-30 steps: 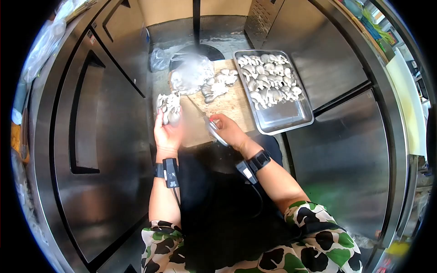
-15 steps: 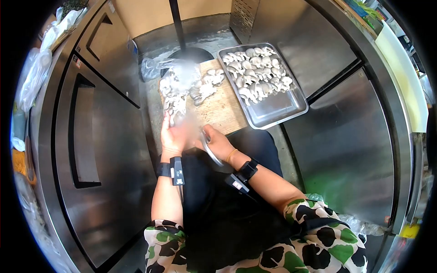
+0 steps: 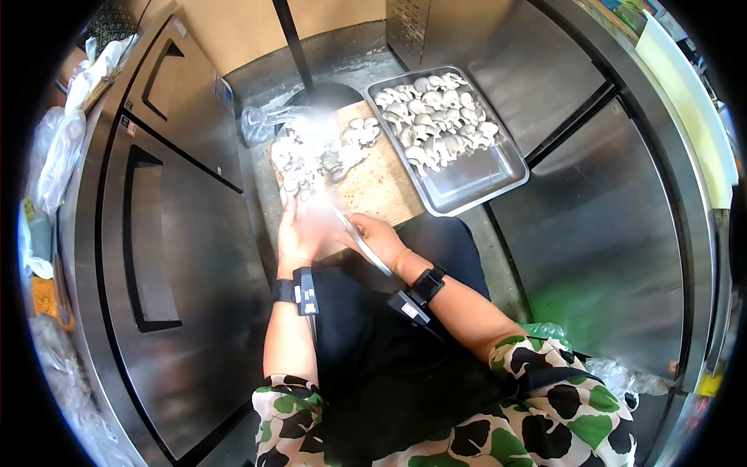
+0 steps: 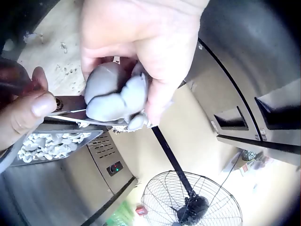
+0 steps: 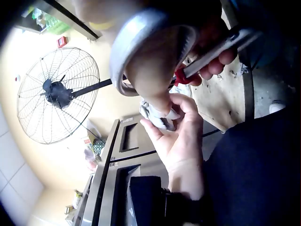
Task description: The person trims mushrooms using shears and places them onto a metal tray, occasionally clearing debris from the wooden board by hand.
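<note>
My left hand (image 3: 298, 237) holds a cluster of grey oyster mushrooms (image 4: 110, 99), fingers and thumb curled round it with the caps showing. In my right hand (image 3: 375, 236) is a pair of scissors (image 3: 369, 251) with a big looped metal handle (image 5: 123, 47). Their blades (image 4: 70, 104) reach right up to the caps, and the right thumb (image 4: 35, 108) lies close by in the left wrist view. A bright blur in the head view hides much of the held cluster. More mushrooms (image 3: 350, 146) lie on the wooden board (image 3: 381, 187) beyond my hands.
Right of the board, a metal tray (image 3: 476, 187) holds rows of mushroom pieces (image 3: 436, 117). A plastic bag (image 3: 255, 124) lies at the back left, near the black fan stand (image 3: 292, 43). Steel cabinets (image 3: 187, 257) stand close on both sides.
My right hand has brought the scissors left and toward me, up to the cluster. The left hand has turned and drawn nearer the right hand, still gripping the mushrooms. The head view has shifted.
</note>
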Tool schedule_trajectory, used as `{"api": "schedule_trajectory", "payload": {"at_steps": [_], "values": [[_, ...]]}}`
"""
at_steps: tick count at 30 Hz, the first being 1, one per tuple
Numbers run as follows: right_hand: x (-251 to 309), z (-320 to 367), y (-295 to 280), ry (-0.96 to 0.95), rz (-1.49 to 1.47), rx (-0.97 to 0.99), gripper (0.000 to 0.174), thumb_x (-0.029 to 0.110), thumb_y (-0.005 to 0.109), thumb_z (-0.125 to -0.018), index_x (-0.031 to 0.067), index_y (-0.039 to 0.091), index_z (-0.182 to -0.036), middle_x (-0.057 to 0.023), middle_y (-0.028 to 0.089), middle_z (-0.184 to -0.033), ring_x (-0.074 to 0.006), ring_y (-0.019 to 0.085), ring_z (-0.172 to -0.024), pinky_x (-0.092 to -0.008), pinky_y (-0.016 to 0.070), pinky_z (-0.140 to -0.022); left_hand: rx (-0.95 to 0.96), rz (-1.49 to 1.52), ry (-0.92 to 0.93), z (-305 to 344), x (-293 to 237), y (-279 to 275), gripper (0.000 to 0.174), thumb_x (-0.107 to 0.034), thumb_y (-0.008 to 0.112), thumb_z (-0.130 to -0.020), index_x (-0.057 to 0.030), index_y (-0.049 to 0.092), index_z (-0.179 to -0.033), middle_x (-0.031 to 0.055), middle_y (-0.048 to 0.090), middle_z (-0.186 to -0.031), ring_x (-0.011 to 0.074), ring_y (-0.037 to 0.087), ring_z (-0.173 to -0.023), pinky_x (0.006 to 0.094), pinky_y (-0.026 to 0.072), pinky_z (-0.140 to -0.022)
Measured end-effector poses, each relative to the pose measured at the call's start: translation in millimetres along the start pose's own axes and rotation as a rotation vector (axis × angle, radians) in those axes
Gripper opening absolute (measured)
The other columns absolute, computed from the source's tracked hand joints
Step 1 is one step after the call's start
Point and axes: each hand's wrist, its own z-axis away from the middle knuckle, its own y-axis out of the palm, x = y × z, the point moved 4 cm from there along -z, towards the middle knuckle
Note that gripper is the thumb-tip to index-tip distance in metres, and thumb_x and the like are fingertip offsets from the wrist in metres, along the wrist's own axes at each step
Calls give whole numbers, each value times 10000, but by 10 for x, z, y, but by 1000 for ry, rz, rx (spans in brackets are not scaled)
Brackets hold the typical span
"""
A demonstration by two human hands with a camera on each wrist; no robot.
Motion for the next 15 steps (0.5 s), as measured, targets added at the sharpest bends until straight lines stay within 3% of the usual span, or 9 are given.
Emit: {"api": "schedule_trajectory", "payload": {"at_steps": [6, 15], "values": [[45, 40, -27, -2, 105, 22, 542, 546, 604, -753, 17, 545, -854, -213, 599, -769, -371, 583, -759, -386, 452, -688, -150, -13, 19, -49, -51, -138, 256, -253, 607, -856, -102, 583, -1061, 28, 641, -1018, 177, 610, -935, 331, 497, -798], [-29, -3, 57, -2, 80, 0, 521, 523, 582, -779, 6, 550, -837, -217, 603, -771, -385, 580, -765, -405, 453, -688, -142, -99, -18, -65, 16, -87, 226, -238, 608, -857, -110, 582, -1041, 27, 644, -988, 167, 617, -912, 311, 507, -776]]}}
